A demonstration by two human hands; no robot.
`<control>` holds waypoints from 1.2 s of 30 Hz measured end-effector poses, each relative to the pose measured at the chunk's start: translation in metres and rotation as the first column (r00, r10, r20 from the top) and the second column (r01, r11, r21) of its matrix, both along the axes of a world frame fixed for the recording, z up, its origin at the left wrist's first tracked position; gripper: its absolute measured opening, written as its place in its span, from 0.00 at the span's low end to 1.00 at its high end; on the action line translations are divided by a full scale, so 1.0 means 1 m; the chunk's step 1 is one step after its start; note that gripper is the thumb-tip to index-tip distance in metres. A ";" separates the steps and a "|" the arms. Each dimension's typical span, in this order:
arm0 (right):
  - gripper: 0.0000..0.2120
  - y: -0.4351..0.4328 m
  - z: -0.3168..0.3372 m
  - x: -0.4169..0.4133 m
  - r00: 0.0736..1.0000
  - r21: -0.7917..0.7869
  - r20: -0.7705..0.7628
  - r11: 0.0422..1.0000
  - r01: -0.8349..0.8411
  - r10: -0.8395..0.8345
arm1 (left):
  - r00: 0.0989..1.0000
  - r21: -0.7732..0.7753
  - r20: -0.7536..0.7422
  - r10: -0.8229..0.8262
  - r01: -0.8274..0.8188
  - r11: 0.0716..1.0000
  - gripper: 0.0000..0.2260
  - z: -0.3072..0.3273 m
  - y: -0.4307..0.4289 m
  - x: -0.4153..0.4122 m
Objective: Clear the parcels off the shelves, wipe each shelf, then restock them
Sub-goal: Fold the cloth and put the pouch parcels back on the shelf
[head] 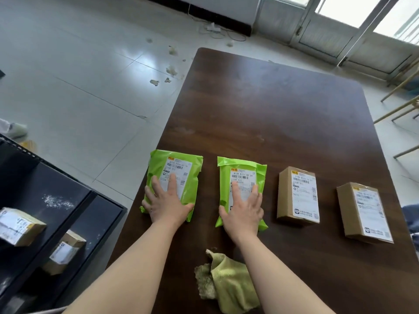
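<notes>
Two green mailer bags lie side by side on the dark wooden table [283,114]. My left hand [166,203] lies flat on the near half of the left green bag [181,164], fingers straight. My right hand [243,209] lies flat on the right green bag [243,166] in the same way. To their right sit two cardboard boxes, one [284,196] close by and one [347,211] farther right. A crumpled yellow-green cloth [229,284] sits on the table between my forearms. The black shelf unit [68,189] at lower left holds two cardboard parcels [20,225] [65,250].
White dust specks mark the top shelf [56,200]. Scraps of white debris [170,69] litter the tiled floor left of the table. A power strip with cable [213,28] lies by the far wall. Wooden chair legs [399,109] stand at the right.
</notes>
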State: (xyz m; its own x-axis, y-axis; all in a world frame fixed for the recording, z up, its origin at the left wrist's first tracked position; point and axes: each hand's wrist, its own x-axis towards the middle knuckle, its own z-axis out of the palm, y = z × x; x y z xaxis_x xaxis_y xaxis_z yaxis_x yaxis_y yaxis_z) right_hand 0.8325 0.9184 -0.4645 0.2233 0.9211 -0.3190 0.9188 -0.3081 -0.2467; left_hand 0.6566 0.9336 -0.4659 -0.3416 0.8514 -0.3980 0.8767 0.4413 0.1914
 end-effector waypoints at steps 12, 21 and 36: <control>0.36 -0.003 0.000 0.001 0.999 0.062 -0.041 0.998 -0.007 0.010 | 0.996 -0.042 -0.009 0.084 -0.084 0.996 0.46 -0.002 0.001 0.005; 0.35 -0.010 0.012 -0.005 0.994 0.081 -0.045 0.992 -0.096 0.100 | 0.967 -0.009 0.060 0.248 -0.248 0.969 0.47 0.012 -0.024 -0.007; 0.33 -0.014 0.084 -0.088 0.887 0.212 -0.045 0.872 -0.441 0.459 | 0.830 0.191 0.106 0.548 -0.558 0.808 0.46 0.093 -0.104 -0.076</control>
State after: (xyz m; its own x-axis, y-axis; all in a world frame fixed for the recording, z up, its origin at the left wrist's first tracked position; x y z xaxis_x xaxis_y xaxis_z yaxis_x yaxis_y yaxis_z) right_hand 0.7448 0.9045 -0.3808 -0.2513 0.9597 -0.1260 0.9172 0.1945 -0.3478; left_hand 0.5806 0.8295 -0.3733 -0.7660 0.5873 -0.2615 0.4853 0.7950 0.3639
